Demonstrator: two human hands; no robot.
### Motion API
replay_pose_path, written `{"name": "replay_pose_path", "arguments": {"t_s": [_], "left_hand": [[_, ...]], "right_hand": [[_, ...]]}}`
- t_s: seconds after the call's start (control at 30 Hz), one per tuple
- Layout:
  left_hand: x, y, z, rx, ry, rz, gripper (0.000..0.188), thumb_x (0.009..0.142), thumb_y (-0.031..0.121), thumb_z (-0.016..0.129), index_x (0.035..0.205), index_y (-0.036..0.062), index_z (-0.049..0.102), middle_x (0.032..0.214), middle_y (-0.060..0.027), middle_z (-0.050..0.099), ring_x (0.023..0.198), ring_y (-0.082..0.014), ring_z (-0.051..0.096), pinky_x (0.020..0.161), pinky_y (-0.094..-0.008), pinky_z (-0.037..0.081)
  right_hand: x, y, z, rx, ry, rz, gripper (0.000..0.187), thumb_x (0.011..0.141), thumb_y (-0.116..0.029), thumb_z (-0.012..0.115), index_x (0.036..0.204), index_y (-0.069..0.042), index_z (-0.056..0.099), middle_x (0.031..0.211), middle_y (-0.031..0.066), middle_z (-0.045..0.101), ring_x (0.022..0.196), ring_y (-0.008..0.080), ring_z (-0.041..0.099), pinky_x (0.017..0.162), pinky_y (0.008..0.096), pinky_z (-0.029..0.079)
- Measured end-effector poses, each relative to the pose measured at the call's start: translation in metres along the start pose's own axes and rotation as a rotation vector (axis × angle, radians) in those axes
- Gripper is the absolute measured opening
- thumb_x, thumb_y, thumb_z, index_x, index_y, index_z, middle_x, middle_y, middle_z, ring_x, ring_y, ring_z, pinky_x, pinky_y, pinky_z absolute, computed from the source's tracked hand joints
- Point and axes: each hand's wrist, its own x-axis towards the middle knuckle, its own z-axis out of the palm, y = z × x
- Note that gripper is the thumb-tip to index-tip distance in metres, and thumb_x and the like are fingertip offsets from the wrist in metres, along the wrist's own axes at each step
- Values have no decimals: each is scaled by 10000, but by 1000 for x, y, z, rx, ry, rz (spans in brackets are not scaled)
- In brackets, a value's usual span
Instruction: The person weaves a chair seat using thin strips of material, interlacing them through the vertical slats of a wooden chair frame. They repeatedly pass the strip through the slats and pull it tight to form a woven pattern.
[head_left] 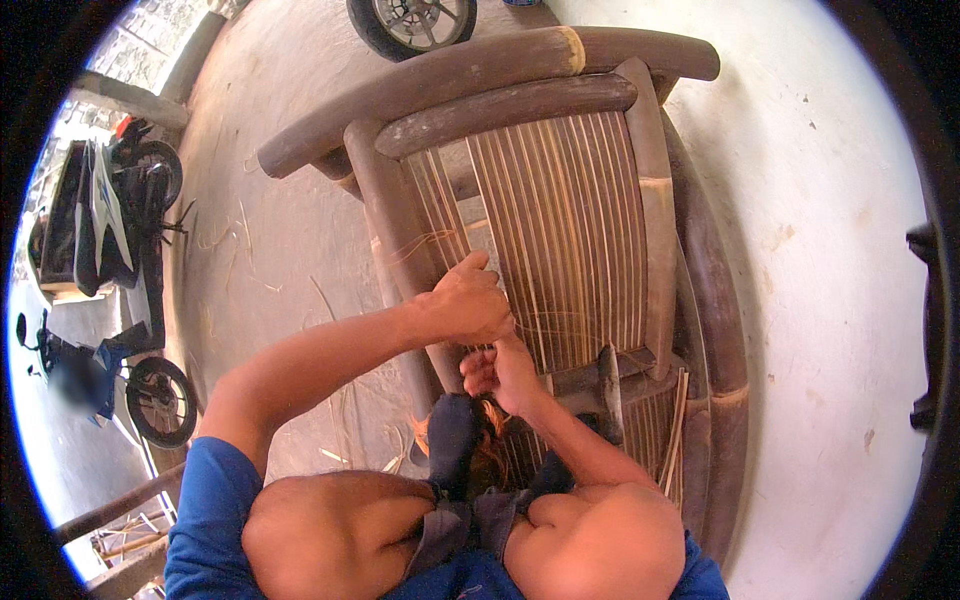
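Hands [465,303] close together, thin slats [560,230] (gap showing), bamboo frame [480,75]

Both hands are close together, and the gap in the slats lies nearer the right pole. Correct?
Not quite: the head view shows the gap in the slats nearer the left pole, not the right pole. The left hand and right hand are indeed close together.

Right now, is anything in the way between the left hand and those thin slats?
Nothing visible is. The left hand is right by the slats, and the right hand is lower in the picture, not between them. What lies directly under the left hand is hidden.
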Motion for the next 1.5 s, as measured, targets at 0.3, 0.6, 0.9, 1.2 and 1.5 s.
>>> {"name": "replay_pose_path", "arguments": {"t_s": [0.3, 0.6, 0.9, 1.2, 1.5], "left_hand": [[-8, -7, 22, -153, 328, 6, 250, 810, 337, 696, 704, 120, 759, 689, -80, 696, 801, -249, 658, 948, -405, 408], [-5, 2, 23, -216, 361, -96, 232, 836, 313, 682, 724, 124, 755, 726, -67, 702, 884, -255, 678, 1145, -479, 341], [-17, 21, 21, -683, 596, -101, 178, 826, 268, 704, 819, 114, 792, 946, -79, 675, 995, -270, 666, 1256, -574, 225], [-28, 10, 26, -442, 531, 34, 202, 816, 275, 719, 786, 79, 753, 1007, -101, 629, 1037, -306, 611, 1199, -571, 318], [-54, 17, 20, -530, 672, -8, 156, 765, 177, 704, 879, 70, 707, 1040, -117, 622, 1091, -324, 605, 1222, -588, 323]], "right_hand": [[-50, -30, -20, -1730, 279, -400, 273, 1018, -327, 595, 1120, -84, 666, 707, 266, 675, 716, 478, 691, 655, 580, 549], [-83, -35, -26, -929, 132, -170, 277, 1050, -269, 623, 924, -22, 641, 636, 70, 609, 527, 186, 585, 525, 354, 482], [-22, 0, -5, 6, 102, -278, 251, 1053, -299, 649, 998, -54, 666, 722, 12, 566, 568, 120, 540, 496, 288, 442], [-20, -5, -29, -751, 187, -376, 206, 1044, -205, 622, 1116, -12, 635, 674, 28, 574, 508, 109, 543, 469, 305, 450], [-41, -56, -5, -1394, 413, -978, 248, 1034, -253, 617, 1112, -37, 713, 926, 200, 693, 760, 352, 700, 682, 451, 541]]}}
